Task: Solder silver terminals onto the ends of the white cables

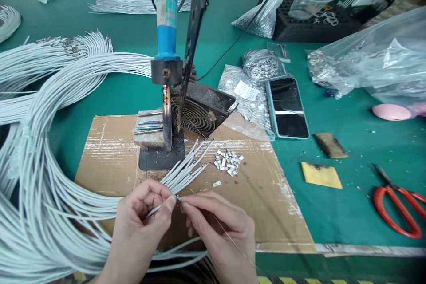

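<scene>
My left hand (141,217) is closed around a bundle of thin white cables (186,166) whose free ends fan out up and to the right over the cardboard sheet (109,151). My right hand (218,224) pinches a small part at the tip of one cable, right against my left fingertips; a thin solder wire (229,235) runs across it. A blue-handled soldering iron (166,13) stands clamped upright in a dark stand (159,157) just beyond my hands. A small heap of tiny metal terminals (228,161) lies right of the cable ends.
Big coils of white cable (40,111) fill the left of the green table. A black fan (199,111) sits behind the stand. A phone (288,106), bags of metal parts (262,64), a yellow sponge (321,174) and red scissors (396,206) lie at the right.
</scene>
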{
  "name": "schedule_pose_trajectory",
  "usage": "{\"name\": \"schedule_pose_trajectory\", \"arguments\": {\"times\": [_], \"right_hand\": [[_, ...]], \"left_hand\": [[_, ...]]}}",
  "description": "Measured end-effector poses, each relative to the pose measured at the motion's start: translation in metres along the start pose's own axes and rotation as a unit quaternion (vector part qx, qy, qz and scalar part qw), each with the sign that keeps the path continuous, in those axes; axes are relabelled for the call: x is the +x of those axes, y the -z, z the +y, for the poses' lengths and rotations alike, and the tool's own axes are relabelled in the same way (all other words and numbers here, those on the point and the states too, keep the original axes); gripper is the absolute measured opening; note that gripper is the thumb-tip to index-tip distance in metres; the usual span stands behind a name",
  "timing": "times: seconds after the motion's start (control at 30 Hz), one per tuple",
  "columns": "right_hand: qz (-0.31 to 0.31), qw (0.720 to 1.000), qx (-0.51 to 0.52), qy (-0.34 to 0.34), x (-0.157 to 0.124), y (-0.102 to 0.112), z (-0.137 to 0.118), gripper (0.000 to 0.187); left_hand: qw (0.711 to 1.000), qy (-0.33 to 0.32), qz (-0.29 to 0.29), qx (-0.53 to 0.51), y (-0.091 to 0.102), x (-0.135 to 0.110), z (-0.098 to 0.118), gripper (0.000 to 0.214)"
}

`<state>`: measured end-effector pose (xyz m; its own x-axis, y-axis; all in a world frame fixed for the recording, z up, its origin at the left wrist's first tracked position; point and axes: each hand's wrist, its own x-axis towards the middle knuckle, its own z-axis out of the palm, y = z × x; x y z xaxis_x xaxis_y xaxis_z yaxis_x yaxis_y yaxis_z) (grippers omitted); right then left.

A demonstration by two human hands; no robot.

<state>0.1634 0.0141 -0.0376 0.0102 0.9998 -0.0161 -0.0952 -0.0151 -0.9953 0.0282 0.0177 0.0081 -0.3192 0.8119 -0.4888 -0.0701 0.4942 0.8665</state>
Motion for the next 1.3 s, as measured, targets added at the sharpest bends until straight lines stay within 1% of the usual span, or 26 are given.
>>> {"name": "schedule_pose_trajectory", "arguments": {"times": [0.07, 0.1, 0.17, 0.27, 0.3, 0.37, 0.43, 0.5, 0.6, 0.7, 0.77, 0.87, 0.97, 1.1, 1.2, 1.3], "right_hand": [[-0.004, 1.000, -0.009, 0.002, -0.001, 0.001, -0.001, 0.021], [-0.003, 1.000, -0.018, 0.019, -0.002, 0.001, -0.001, 0.025], [0.000, 0.996, -0.048, 0.073, -0.004, 0.001, 0.001, 0.036], [0.010, 0.981, -0.097, 0.166, -0.007, 0.000, 0.003, 0.050], [0.015, 0.977, -0.108, 0.184, -0.007, 0.000, 0.004, 0.052], [0.026, 0.972, -0.122, 0.198, -0.007, 0.001, 0.005, 0.050], [0.044, 0.973, -0.128, 0.185, -0.007, 0.002, 0.005, 0.045], [0.076, 0.978, -0.125, 0.152, -0.005, 0.003, 0.004, 0.034], [0.107, 0.990, -0.079, 0.056, -0.003, 0.004, 0.000, 0.018], [0.094, 0.995, 0.015, -0.041, 0.000, 0.001, -0.007, 0.008], [0.072, 0.993, 0.056, -0.071, 0.002, -0.002, -0.011, 0.007], [0.046, 0.995, 0.051, -0.077, 0.005, -0.005, -0.014, 0.006], [0.045, 0.995, 0.035, -0.085, 0.007, -0.004, -0.013, 0.007], [0.042, 0.990, 0.057, -0.118, 0.009, 0.000, -0.011, 0.009], [0.034, 0.992, 0.054, -0.109, 0.011, 0.001, -0.010, 0.006], [0.028, 0.994, 0.046, -0.095, 0.013, 0.001, -0.010, 0.010]], "left_hand": [[1.000, 0.002, 0.000, -0.002, 0.000, 0.000, 0.000, 0.022], [1.000, 0.002, 0.001, -0.003, 0.000, 0.000, 0.000, 0.022], [1.000, 0.001, 0.003, -0.006, -0.001, 0.000, -0.001, 0.023], [1.000, -0.001, 0.005, -0.009, -0.001, 0.001, -0.003, 0.023], [1.000, -0.002, 0.007, -0.008, -0.001, 0.001, -0.004, 0.023], [1.000, -0.007, 0.014, 0.000, 0.000, 0.002, -0.005, 0.023], [1.000, -0.015, 0.024, 0.011, 0.000, 0.002, -0.005, 0.022], [0.999, -0.015, 0.029, 0.014, 0.000, 0.002, -0.005, 0.021], [1.000, -0.004, 0.020, 0.000, -0.001, 0.000, -0.004, 0.019], [1.000, -0.011, 0.018, 0.012, -0.003, -0.002, -0.003, 0.015], [0.999, -0.024, 0.025, 0.033, -0.003, -0.004, -0.003, 0.012], [0.997, -0.052, 0.036, 0.048, -0.004, -0.006, -0.004, 0.011], [0.996, -0.069, 0.038, 0.041, -0.005, -0.006, -0.005, 0.012], [0.998, -0.061, 0.021, -0.002, -0.006, -0.004, -0.004, 0.013], [0.998, -0.054, 0.019, -0.026, -0.007, -0.004, -0.004, 0.013], [0.998, -0.054, 0.019, -0.030, -0.007, -0.003, -0.004, 0.014]]}}
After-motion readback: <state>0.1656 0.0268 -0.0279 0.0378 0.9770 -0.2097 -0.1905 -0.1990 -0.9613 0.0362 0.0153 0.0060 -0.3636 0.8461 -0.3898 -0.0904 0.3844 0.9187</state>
